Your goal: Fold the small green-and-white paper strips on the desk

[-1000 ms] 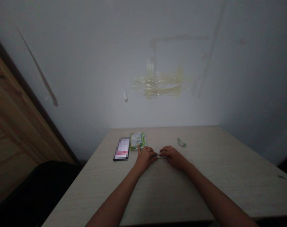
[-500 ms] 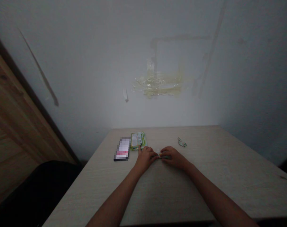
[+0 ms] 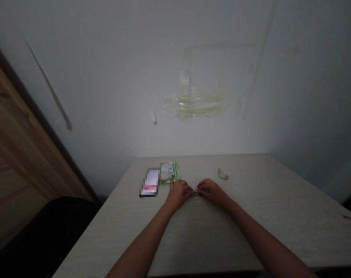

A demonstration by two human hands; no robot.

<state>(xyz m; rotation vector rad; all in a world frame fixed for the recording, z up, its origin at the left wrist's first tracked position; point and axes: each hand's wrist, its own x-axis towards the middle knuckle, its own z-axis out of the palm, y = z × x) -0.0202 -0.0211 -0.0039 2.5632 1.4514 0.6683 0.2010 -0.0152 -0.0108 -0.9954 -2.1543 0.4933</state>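
A small folded strip of green-and-white wrapper lies on the table, pinched between the fingertips of both hands, near the far edge and roughly central. The left hand closes its grip on the strip's left end, and the right hand closes its grip on the right end, so the two sets of fingers nearly meet and hide most of the strip. Both palms face down, with the forearms reaching in from the near edge of the table.

Just left of the strip's holder, beyond the left hand, a green-and-white printed packet lies flat, and one extended finger of the left hand reaches its lower edge. Farther left of the strip is a phone with a dark edge, its face pixelated beyond reading. To the right of the strip and farther away, a thin green scrap lies apart from the right hand.

Beyond the strip, a pale wall rises behind the table, bearing a patch of yellowed tape. Well left of the strip stands a wooden panel, with a dark rounded shape below it.
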